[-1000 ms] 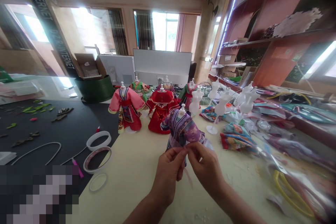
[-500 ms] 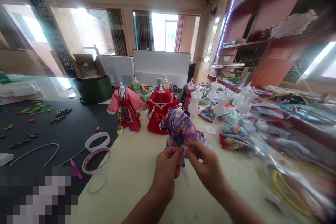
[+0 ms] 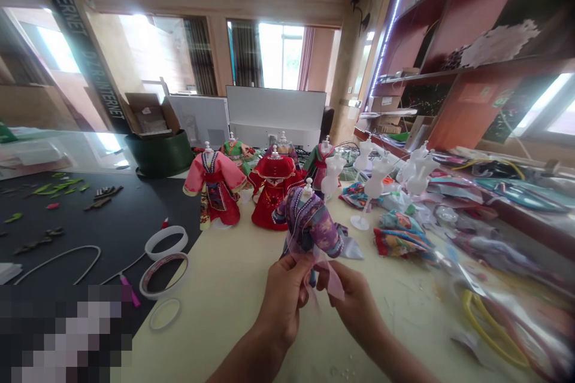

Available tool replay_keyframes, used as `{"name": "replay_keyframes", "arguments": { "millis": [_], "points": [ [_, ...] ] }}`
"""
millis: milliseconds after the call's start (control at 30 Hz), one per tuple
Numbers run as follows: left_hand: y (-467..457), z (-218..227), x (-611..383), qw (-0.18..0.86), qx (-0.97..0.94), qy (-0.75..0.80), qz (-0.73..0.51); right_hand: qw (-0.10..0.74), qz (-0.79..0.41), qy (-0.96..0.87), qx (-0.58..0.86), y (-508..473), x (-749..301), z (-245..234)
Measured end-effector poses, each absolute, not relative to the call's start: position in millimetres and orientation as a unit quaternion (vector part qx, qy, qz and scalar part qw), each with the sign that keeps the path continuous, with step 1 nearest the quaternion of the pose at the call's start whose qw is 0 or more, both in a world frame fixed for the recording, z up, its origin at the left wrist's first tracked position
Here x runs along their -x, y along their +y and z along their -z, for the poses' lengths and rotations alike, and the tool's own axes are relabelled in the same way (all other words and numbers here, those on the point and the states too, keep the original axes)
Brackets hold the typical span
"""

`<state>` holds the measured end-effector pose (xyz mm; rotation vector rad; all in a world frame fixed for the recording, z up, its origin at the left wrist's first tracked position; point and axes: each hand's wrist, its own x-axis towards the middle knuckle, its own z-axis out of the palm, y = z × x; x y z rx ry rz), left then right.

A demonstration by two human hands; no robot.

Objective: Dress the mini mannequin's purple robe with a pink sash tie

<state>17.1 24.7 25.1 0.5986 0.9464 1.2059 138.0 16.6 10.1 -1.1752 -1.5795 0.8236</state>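
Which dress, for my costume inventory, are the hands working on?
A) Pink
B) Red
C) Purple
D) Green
C: the purple dress stands just beyond the left hand and right hand, which both pinch its sheer ribbon.

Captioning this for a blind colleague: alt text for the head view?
A left hand and right hand pinch a sheer pink ribbon at the front of a purple miniature robe. Behind, a red robe, a pink robe and bare white dress forms stand on a cream table.
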Motion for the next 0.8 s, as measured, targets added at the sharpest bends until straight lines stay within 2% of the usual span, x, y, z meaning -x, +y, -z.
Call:
{"name": "replay_keyframes", "arguments": {
  "millis": [200,300,533,800],
  "points": [
    [23.2,-31.4,-16.1,0.679,-0.273,0.419,-0.538,0.516,-0.518,-0.509,0.454,21.3,-126.0,-11.4],
    [22.7,-32.8,-16.3,0.673,-0.272,0.429,-0.538,0.535,-0.564,-0.458,0.430,19.5,-121.9,-13.5],
    [23.4,-29.7,-17.7,0.676,-0.283,0.422,-0.534,0.567,-0.590,-0.410,0.402,20.6,-119.3,-10.5],
    [23.7,-30.0,-18.4,0.660,-0.299,0.440,-0.530,0.574,-0.578,-0.433,0.386,26.5,-119.9,-8.3]
  ]
}}
